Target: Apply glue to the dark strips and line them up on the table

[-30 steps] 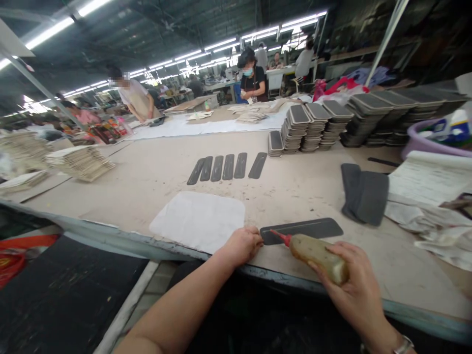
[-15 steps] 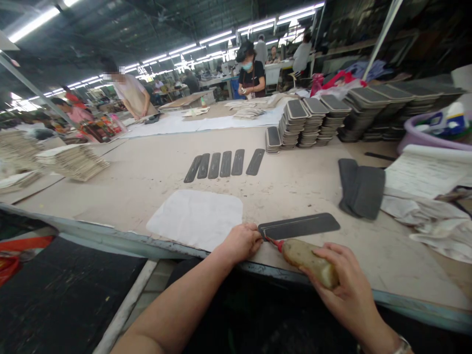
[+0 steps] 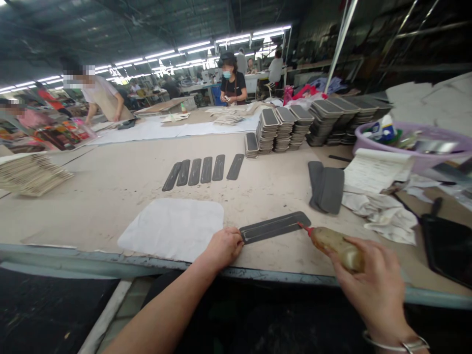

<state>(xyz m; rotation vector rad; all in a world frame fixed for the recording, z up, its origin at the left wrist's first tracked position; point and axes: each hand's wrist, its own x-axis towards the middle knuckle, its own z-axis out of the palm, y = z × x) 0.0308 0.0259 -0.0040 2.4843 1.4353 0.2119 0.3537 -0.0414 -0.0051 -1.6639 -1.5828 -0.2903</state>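
My right hand (image 3: 372, 280) is wrapped round a squeeze bottle (image 3: 341, 248) of yellowish-brown glue with a red nozzle. The bottle leans left, and its tip touches or hovers just over the right end of a dark grey panel (image 3: 275, 227) with rounded corners. Thin pale glue lines run along that panel's length. At its left end, my left hand (image 3: 225, 246) has curled fingers holding the panel on the table; the fingertips are partly hidden. A white rounded sheet (image 3: 173, 228) lies left of this hand. Farther back, several dark panels (image 3: 195, 171) carrying pale glue marks lie in a row.
Stacks of dark panels (image 3: 268, 130) stand at the back. Loose dark panels (image 3: 330, 189), a crumpled cloth (image 3: 383, 211), a notepad (image 3: 379, 169) and a purple basin (image 3: 409, 157) are on the right. Pale stacked pieces (image 3: 33, 174) sit at left. Across the table, a masked person (image 3: 233, 83) works.
My right hand has moved the bottle rightward along the panel, leaving a second glue line. My left hand still holds the left end. The camera view has turned slightly right.
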